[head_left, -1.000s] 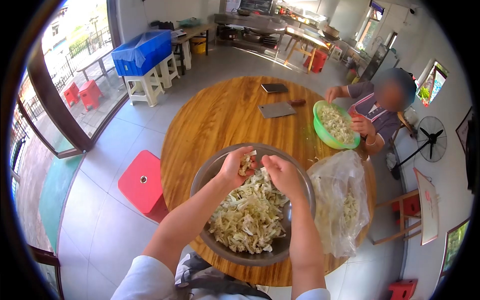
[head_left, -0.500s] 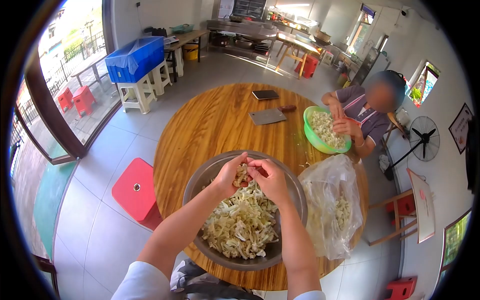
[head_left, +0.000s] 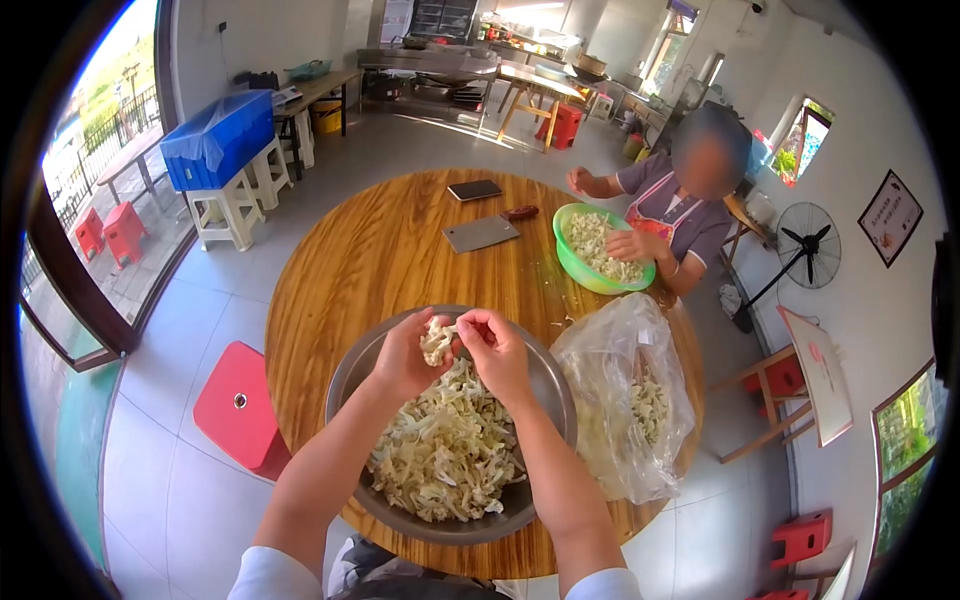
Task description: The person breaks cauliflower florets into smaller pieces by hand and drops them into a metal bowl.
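Observation:
My left hand [head_left: 405, 358] is curled around a pale cauliflower piece [head_left: 437, 341], above the far part of a wide metal basin [head_left: 345, 385]. My right hand [head_left: 493, 350] is closed in a pinch at the right edge of that piece, its fingertips partly hidden. Below both hands, a heap of torn cauliflower bits [head_left: 445, 450] fills much of the basin. A clear plastic bag [head_left: 590, 370] with more cauliflower [head_left: 650, 410] inside lies right of the basin, on the round wooden table [head_left: 350, 240].
A cleaver [head_left: 480, 235] and a phone [head_left: 474, 190] lie on the far side. Across the table, a co-worker [head_left: 690, 215] has one hand in a green bowl [head_left: 575, 265] of cauliflower. A red stool [head_left: 235, 395] stands at left, a fan [head_left: 808, 245] at right.
The view has turned right, so everything sits further left. More of the cauliflower piece now shows in my left hand. One of the co-worker's hands has lifted away from the green bowl.

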The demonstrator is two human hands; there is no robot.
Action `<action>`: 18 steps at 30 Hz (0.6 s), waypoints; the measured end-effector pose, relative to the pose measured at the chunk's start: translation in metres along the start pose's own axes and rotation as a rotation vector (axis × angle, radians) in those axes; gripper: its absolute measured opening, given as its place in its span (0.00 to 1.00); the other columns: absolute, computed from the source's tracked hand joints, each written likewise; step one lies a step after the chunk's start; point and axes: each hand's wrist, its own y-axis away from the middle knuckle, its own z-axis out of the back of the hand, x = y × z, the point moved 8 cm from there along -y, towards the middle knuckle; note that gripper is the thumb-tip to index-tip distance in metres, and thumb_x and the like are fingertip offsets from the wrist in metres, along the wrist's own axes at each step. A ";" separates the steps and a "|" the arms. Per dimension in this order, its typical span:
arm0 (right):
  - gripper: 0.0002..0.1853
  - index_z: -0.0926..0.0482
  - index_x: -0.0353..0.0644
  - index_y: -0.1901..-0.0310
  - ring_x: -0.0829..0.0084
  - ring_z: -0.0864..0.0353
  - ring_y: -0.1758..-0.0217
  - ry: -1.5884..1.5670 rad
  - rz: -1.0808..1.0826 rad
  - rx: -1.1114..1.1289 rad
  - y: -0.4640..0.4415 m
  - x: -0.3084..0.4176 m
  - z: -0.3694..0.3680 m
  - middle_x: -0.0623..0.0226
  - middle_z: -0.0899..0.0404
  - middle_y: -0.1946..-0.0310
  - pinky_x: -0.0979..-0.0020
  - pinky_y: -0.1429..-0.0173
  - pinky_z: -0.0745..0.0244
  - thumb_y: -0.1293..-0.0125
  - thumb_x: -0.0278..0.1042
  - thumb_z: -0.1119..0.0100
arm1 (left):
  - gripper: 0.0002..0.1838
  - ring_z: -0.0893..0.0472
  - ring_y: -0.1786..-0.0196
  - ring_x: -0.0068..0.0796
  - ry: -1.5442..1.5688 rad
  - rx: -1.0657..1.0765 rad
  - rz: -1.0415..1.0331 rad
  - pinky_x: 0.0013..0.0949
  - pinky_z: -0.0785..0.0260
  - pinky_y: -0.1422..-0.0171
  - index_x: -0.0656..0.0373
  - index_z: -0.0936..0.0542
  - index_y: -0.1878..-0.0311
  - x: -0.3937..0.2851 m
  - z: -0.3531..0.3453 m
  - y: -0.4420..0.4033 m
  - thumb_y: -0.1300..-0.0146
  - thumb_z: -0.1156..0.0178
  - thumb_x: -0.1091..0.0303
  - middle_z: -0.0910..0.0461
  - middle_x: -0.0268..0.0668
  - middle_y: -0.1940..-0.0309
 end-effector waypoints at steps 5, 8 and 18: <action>0.07 0.25 0.38 0.60 0.85 0.26 0.67 -0.032 -0.048 -0.026 0.000 0.001 0.003 0.74 0.24 0.69 0.82 0.64 0.32 0.34 0.33 0.44 | 0.12 0.28 0.70 0.23 0.103 0.058 0.129 0.21 0.41 0.78 0.55 0.27 0.63 0.006 -0.006 0.005 0.35 0.47 0.55 0.25 0.33 0.72; 0.08 0.25 0.38 0.60 0.84 0.25 0.67 0.054 -0.115 -0.102 -0.002 -0.015 0.016 0.74 0.24 0.69 0.81 0.64 0.32 0.34 0.34 0.45 | 0.13 0.30 0.73 0.22 -0.001 -0.001 0.100 0.19 0.47 0.83 0.55 0.27 0.64 0.006 0.001 0.004 0.36 0.45 0.55 0.27 0.32 0.73; 0.05 0.27 0.41 0.62 0.80 0.32 0.75 -0.546 -0.292 -0.255 -0.005 -0.026 0.036 0.73 0.30 0.76 0.79 0.71 0.36 0.35 0.31 0.45 | 0.12 0.31 0.76 0.19 0.124 -0.014 0.146 0.20 0.49 0.82 0.53 0.30 0.67 0.004 0.002 0.004 0.36 0.43 0.56 0.29 0.28 0.76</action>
